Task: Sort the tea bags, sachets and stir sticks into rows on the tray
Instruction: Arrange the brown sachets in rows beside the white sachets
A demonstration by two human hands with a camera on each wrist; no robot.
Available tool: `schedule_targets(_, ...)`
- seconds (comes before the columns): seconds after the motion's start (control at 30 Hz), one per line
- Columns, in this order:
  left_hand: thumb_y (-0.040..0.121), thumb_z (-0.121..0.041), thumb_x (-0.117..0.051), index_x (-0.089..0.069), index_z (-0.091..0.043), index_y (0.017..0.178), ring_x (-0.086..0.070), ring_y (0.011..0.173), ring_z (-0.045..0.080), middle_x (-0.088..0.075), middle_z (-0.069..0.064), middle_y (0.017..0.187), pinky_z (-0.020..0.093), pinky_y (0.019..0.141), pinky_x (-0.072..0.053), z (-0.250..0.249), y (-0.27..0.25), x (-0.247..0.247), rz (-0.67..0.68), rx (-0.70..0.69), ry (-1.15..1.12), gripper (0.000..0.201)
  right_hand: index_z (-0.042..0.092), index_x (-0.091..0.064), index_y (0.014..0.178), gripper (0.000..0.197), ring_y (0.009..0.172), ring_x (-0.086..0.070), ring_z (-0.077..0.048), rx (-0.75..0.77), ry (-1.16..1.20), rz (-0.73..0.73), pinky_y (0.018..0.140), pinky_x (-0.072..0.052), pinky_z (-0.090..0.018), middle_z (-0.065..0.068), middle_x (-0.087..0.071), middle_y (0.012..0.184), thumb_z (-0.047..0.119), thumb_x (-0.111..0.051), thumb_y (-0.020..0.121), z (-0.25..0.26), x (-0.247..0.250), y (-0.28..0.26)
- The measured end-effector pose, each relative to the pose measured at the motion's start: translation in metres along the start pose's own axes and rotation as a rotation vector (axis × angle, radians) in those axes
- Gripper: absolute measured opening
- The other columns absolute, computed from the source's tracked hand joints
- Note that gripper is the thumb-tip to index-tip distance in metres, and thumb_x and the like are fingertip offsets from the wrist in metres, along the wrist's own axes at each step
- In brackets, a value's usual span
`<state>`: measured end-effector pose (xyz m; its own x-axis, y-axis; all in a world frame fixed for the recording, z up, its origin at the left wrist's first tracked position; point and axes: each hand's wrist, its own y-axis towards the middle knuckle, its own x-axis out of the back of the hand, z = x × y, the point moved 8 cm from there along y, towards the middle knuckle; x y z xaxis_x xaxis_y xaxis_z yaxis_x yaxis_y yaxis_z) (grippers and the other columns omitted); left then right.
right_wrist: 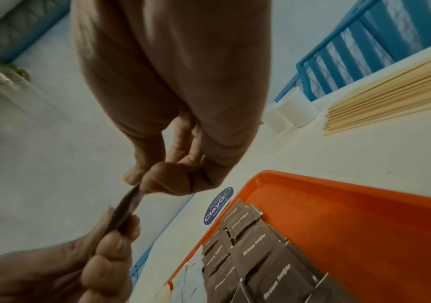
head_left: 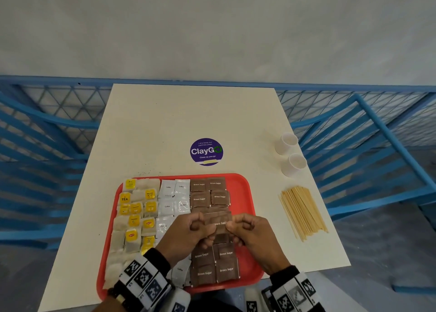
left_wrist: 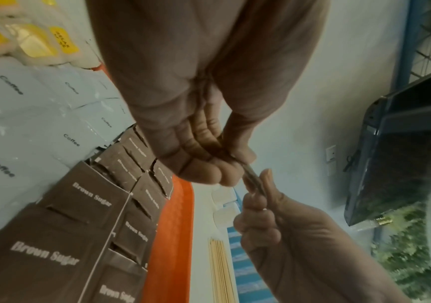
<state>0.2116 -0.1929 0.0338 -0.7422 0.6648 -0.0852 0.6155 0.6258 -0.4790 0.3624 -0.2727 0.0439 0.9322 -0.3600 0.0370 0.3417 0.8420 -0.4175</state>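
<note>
A red tray (head_left: 245, 193) holds three columns: yellow-tagged tea bags (head_left: 134, 215) on the left, white coffee sachets (head_left: 173, 197) in the middle, brown sugar sachets (head_left: 208, 192) on the right. Above the tray's middle, my left hand (head_left: 195, 229) and right hand (head_left: 243, 228) each pinch one side of a single brown sugar sachet (head_left: 218, 223). In the left wrist view this sachet (left_wrist: 254, 178) shows edge-on between both hands, and likewise the sachet (right_wrist: 127, 207) in the right wrist view. A pile of wooden stir sticks (head_left: 302, 211) lies on the table right of the tray.
Two white paper cups (head_left: 291, 154) stand at the table's right edge beyond the sticks. A round purple sticker (head_left: 206, 151) sits on the white table (head_left: 177, 123) behind the tray. Blue chairs and railing surround the table. The tray's right strip (right_wrist: 352, 225) is bare.
</note>
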Motion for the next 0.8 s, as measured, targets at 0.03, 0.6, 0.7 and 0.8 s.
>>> schedule_targets(0.03, 0.095, -0.012, -0.064, -0.064, 0.003, 0.093, -0.066, 0.064, 0.024, -0.070, 0.010, 0.072, 0.032, 0.060, -0.054, -0.003, 0.000, 0.001, -0.019, -0.013, 0.016, 0.015, 0.004, -0.072, 0.093, 0.010, 0.055, -0.057, -0.010, 0.001, 0.012, 0.009, 0.054, -0.047, -0.019, -0.006, -0.069, 0.070, 0.013, -0.073, 0.087, 0.000, 0.000, 0.001)
schedule_targets(0.6, 0.096, -0.030, -0.062, -0.079, -0.015, 0.092, -0.066, 0.066, 0.020, -0.072, 0.009, 0.073, 0.025, 0.054, -0.047, -0.010, 0.000, 0.008, -0.056, 0.054, -0.059, 0.023, 0.000, -0.072, 0.089, 0.014, 0.059, -0.061, -0.013, 0.020, 0.073, -0.029, 0.055, -0.049, -0.021, -0.010, -0.072, 0.075, 0.014, -0.073, 0.087, 0.001, 0.007, 0.008)
schedule_targets(0.7, 0.095, -0.034, -0.063, -0.078, -0.019, 0.086, -0.066, 0.063, 0.012, -0.074, 0.000, 0.072, 0.019, 0.059, -0.047, -0.004, 0.003, 0.023, -0.134, -0.077, 0.282, 0.023, 0.001, -0.071, 0.086, 0.012, 0.056, -0.059, -0.005, -0.007, -0.039, -0.076, 0.057, -0.046, -0.018, 0.000, -0.070, 0.067, 0.012, -0.072, 0.087, -0.018, 0.027, 0.012)
schedule_targets(0.8, 0.087, -0.048, -0.068, -0.072, -0.027, 0.084, -0.061, 0.077, -0.001, -0.068, -0.019, 0.081, 0.021, 0.073, -0.047, 0.012, 0.005, 0.012, -0.073, -0.213, 0.854, 0.022, 0.008, -0.068, 0.075, 0.013, 0.055, -0.058, 0.000, -0.105, -0.218, -0.039, 0.061, -0.045, -0.020, 0.011, -0.067, 0.059, 0.009, -0.072, 0.087, -0.055, 0.039, 0.012)
